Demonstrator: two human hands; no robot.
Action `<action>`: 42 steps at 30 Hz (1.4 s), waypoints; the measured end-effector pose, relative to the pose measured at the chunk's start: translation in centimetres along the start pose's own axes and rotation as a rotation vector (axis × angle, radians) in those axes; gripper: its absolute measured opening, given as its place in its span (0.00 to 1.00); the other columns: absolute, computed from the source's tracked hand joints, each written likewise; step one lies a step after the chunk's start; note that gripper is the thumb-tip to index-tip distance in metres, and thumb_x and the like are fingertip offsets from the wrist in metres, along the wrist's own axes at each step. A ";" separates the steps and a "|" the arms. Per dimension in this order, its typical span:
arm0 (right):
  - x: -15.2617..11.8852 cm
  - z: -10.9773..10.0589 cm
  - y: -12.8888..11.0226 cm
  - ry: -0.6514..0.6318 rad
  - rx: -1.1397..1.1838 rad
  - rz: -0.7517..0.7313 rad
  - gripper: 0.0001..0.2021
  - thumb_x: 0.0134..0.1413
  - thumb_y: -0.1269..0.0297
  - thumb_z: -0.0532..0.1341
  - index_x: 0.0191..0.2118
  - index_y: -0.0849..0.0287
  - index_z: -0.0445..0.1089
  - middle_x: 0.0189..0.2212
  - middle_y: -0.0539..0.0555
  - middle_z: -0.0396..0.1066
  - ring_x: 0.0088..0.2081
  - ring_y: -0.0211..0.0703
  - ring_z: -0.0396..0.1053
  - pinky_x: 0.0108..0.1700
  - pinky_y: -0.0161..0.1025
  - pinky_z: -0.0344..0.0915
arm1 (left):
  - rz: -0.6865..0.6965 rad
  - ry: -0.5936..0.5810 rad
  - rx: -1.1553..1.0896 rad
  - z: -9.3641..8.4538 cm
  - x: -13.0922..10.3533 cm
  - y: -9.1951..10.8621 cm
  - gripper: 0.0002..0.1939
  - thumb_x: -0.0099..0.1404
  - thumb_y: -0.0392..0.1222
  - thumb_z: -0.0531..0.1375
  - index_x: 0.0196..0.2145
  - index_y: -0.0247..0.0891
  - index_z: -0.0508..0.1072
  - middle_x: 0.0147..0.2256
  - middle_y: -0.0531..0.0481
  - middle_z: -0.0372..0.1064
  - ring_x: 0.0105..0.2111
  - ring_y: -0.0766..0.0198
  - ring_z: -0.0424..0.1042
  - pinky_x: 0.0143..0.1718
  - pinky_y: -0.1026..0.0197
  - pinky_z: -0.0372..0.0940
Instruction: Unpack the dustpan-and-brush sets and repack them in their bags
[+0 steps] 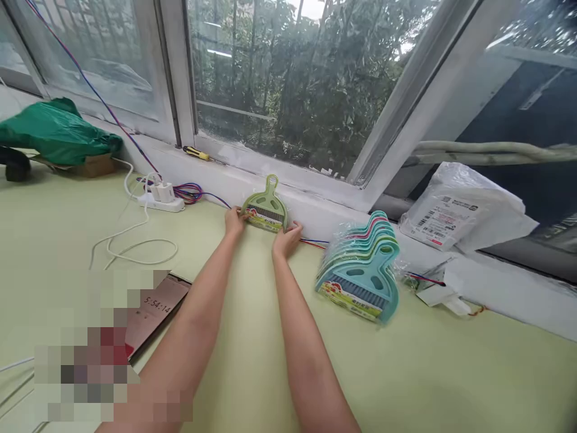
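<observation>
A green dustpan and brush set (269, 205) with a printed label leans upright against the low white wall under the window. My left hand (235, 222) grips its left edge, the fingertips partly hidden behind it. At its lower right corner is my right hand (287, 239), thumb side against the edge and fingers curled towards the wall. To the right stands a row of several similar dustpan sets (360, 270) in clear wrapping, mostly turquoise with some green and a pink one, stacked one behind another.
A phone (157, 307) showing a timer lies left of my forearms. Behind it are white cables, a power strip (160, 203) and coiled wires (188, 192). A screwdriver (196, 153) rests on the sill. A plastic packet (444, 210) and a green bag (58, 132) sit at either side.
</observation>
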State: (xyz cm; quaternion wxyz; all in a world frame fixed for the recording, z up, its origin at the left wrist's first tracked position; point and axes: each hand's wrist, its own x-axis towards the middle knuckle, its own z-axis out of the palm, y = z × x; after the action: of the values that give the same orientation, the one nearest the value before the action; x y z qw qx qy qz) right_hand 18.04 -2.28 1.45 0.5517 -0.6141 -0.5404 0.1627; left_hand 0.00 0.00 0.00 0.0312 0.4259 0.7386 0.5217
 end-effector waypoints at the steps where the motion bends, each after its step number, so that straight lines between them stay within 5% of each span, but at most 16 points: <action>1: -0.4 -0.4 -0.2 -0.009 -0.004 -0.029 0.16 0.55 0.72 0.52 0.51 0.60 0.57 0.38 0.61 0.70 0.44 0.54 0.66 0.44 0.44 0.57 | -0.015 -0.009 0.007 -0.4 -0.1 0.1 0.12 0.56 0.37 0.61 0.40 0.34 0.73 0.36 0.45 0.69 0.36 0.59 0.67 0.43 0.57 0.62; 5: -2.6 -2.5 -0.8 -0.141 -0.073 -0.251 0.14 0.58 0.73 0.46 0.47 0.59 0.60 0.35 0.58 0.70 0.40 0.49 0.68 0.41 0.40 0.58 | -0.010 -0.005 0.080 -2.3 -0.8 0.6 0.12 0.56 0.37 0.62 0.39 0.34 0.73 0.37 0.44 0.67 0.40 0.58 0.67 0.47 0.54 0.61; 9: -5.0 -4.9 -0.9 -0.309 -0.195 -0.486 0.12 0.59 0.72 0.47 0.45 0.57 0.63 0.26 0.52 0.68 0.31 0.44 0.68 0.36 0.36 0.57 | 0.038 0.139 0.136 -3.6 -2.7 2.0 0.19 0.58 0.36 0.62 0.47 0.33 0.67 0.45 0.40 0.62 0.49 0.53 0.62 0.54 0.49 0.56; 14: -7.9 -9.2 -0.7 -0.315 -0.208 -0.505 0.11 0.60 0.72 0.48 0.43 0.55 0.64 0.22 0.47 0.65 0.27 0.40 0.65 0.34 0.34 0.55 | 0.099 0.274 0.029 -3.6 -7.8 5.9 0.09 0.67 0.40 0.52 0.45 0.36 0.63 0.45 0.40 0.62 0.49 0.53 0.61 0.54 0.49 0.55; 18: -10.5 -15.3 0.2 -0.217 -0.147 -0.384 0.10 0.62 0.67 0.47 0.42 0.55 0.64 0.23 0.48 0.64 0.29 0.41 0.65 0.38 0.35 0.57 | 0.188 0.143 -0.116 -1.8 -14.2 10.0 0.08 0.69 0.44 0.49 0.38 0.38 0.64 0.38 0.45 0.64 0.42 0.58 0.64 0.49 0.55 0.58; 21: -11.2 -21.7 2.0 0.001 -0.127 -0.301 0.10 0.62 0.63 0.48 0.43 0.57 0.63 0.35 0.55 0.69 0.41 0.45 0.67 0.48 0.42 0.57 | 0.239 -0.019 -0.188 -0.4 -19.6 13.0 0.14 0.69 0.49 0.49 0.30 0.39 0.64 0.32 0.47 0.64 0.37 0.60 0.64 0.44 0.58 0.59; 24: -9.8 -28.0 5.0 0.293 -0.181 -0.138 0.13 0.61 0.59 0.50 0.48 0.57 0.60 0.49 0.64 0.64 0.55 0.52 0.59 0.55 0.47 0.52 | 0.261 -0.169 -0.216 0.3 -24.3 15.2 0.17 0.69 0.50 0.49 0.26 0.39 0.66 0.31 0.47 0.65 0.37 0.59 0.64 0.42 0.58 0.58; 27: -7.4 -32.2 8.5 0.304 -0.211 0.088 0.16 0.57 0.56 0.54 0.49 0.56 0.61 0.51 0.64 0.65 0.56 0.55 0.58 0.52 0.47 0.54 | 0.281 -0.354 -0.200 0.3 -27.6 15.9 0.18 0.68 0.50 0.49 0.27 0.38 0.68 0.31 0.46 0.67 0.36 0.58 0.65 0.40 0.58 0.58; 30: -5.7 -33.5 10.9 0.060 -0.144 0.194 0.16 0.54 0.55 0.58 0.46 0.55 0.63 0.44 0.57 0.72 0.48 0.51 0.66 0.47 0.43 0.57 | 0.311 -0.542 -0.174 -0.1 -29.0 15.7 0.14 0.66 0.50 0.52 0.30 0.38 0.69 0.31 0.46 0.68 0.34 0.58 0.66 0.36 0.59 0.57; 32: -5.4 -33.4 11.5 -0.019 -0.122 0.177 0.15 0.53 0.54 0.59 0.45 0.55 0.64 0.40 0.55 0.74 0.45 0.48 0.68 0.47 0.42 0.57 | 0.300 -0.466 -0.140 -0.3 -29.1 15.3 0.10 0.64 0.47 0.55 0.35 0.37 0.68 0.35 0.44 0.69 0.37 0.57 0.66 0.37 0.59 0.58; 35: -5.5 -32.9 11.7 0.063 -0.134 0.130 0.14 0.52 0.56 0.59 0.44 0.56 0.65 0.43 0.57 0.73 0.47 0.49 0.66 0.49 0.42 0.56 | 0.245 -0.298 -0.091 -0.4 -28.3 14.8 0.13 0.62 0.45 0.59 0.41 0.36 0.66 0.42 0.40 0.68 0.43 0.55 0.66 0.43 0.57 0.58; 42: -6.0 -33.0 12.1 0.062 -0.083 0.114 0.11 0.48 0.61 0.61 0.38 0.57 0.63 0.40 0.59 0.72 0.42 0.49 0.67 0.45 0.41 0.59 | 0.250 -0.647 -0.224 -2.5 -28.3 14.6 0.12 0.58 0.49 0.60 0.31 0.38 0.69 0.31 0.49 0.70 0.34 0.60 0.69 0.38 0.59 0.63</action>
State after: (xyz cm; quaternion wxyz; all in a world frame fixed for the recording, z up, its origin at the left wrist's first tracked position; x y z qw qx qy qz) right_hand 47.99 -21.56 -0.11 0.5321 -0.6709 -0.4936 0.1525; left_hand 25.47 -19.23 1.48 0.2457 0.6499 0.5711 0.4372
